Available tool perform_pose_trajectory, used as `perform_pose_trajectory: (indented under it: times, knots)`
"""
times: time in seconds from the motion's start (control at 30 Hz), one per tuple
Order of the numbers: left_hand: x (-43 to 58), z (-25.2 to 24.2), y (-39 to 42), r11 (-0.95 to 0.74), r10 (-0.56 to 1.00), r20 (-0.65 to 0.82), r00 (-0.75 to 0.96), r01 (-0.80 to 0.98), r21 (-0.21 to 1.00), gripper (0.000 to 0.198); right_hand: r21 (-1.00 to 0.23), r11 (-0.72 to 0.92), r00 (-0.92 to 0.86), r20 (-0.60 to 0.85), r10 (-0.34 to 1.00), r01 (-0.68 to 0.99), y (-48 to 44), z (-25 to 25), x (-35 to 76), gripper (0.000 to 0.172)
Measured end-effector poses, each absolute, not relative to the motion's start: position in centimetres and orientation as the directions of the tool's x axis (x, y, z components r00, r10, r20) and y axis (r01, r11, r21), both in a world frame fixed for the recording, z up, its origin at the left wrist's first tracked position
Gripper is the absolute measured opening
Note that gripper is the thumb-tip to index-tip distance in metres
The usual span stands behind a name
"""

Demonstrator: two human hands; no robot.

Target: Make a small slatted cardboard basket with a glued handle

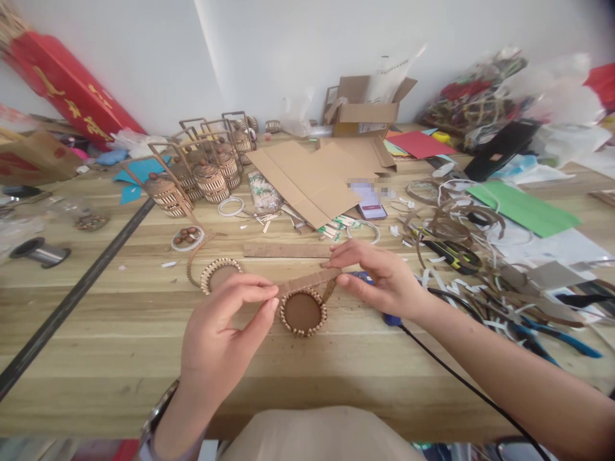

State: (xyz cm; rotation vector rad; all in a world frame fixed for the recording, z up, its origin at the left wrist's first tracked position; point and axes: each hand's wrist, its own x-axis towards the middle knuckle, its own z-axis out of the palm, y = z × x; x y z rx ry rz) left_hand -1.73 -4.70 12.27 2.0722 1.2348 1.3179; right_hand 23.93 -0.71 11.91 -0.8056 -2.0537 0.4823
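My left hand pinches the left end of a brown cardboard strip, thumb and fingers pressed together. My right hand pinches the strip's right end. The strip is held level just above a round brown cardboard base ringed with small wooden sticks, which rests on the wooden table. A second ringed base lies to the left, with a curved cardboard strip beside it.
Several finished cardboard lantern baskets stand at the back left. Flat cardboard sheets, an open box, a phone, a wooden ruler, cardboard scraps, a yellow-black cutter, blue pliers and a black cord surround the hands.
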Motion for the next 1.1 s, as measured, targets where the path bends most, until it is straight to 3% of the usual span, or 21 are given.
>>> perform_pose_trajectory:
  times: [0.3,0.57,0.7,0.83,0.93,1.1]
  knots:
    - [-2.2,12.9,-2.6,-0.540,0.839,0.496,0.222,0.444,0.715,0.011,-0.577,0.721,-0.388,0.608,0.693,0.384,-0.7,11.5,23.8,0.005]
    - [-2.7,14.6,-2.0,-0.455,0.887,0.372,0.273,0.377,0.807,0.011,-0.591,0.699,-0.397,0.576,0.715,0.401,-1.4,11.8,23.7,0.009]
    - [-1.9,16.2,-0.6,-0.346,0.914,0.179,0.363,0.473,0.810,0.021,-0.596,0.698,-0.396,0.575,0.716,0.397,-1.4,12.0,23.6,0.007]
    - [-0.7,17.9,1.5,-0.330,0.797,-0.068,0.600,0.526,0.784,0.031,-0.598,0.696,-0.406,0.565,0.718,0.398,-1.3,12.1,23.6,0.007]
    - [0.2,18.8,2.3,-0.268,0.688,-0.246,0.683,0.554,0.788,0.042,-0.587,0.703,-0.416,0.566,0.711,0.402,-1.4,12.3,23.6,0.007]
    - [0.6,19.1,2.5,-0.192,0.612,-0.342,0.713,0.554,0.810,0.053,-0.595,0.696,-0.423,0.553,0.718,0.402,-1.4,12.5,23.6,0.008]
